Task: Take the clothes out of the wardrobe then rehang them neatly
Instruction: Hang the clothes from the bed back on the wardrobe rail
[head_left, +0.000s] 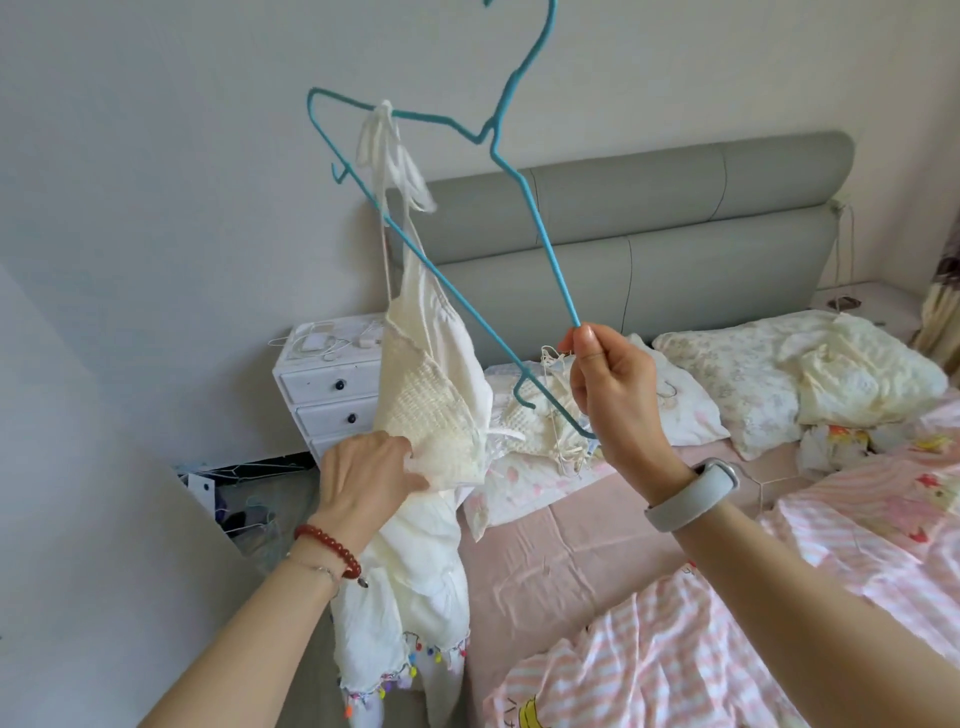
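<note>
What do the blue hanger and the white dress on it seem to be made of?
The blue hanger looks like thin wire under a matte blue coating: its rod is slim, with sharp bends. The white dress looks like light woven cotton, matte and crinkled, with a puckered, textured chest panel and coloured pompoms along the hem. Neither can be confirmed by sight.

The teal hanger (524, 208) loses its hook past the top edge. The left hand (371, 480) covers part of the cream dress (431, 395), whose hem runs off the bottom edge. Small items atop the white drawer unit (332, 384) are too small to tell.
</note>
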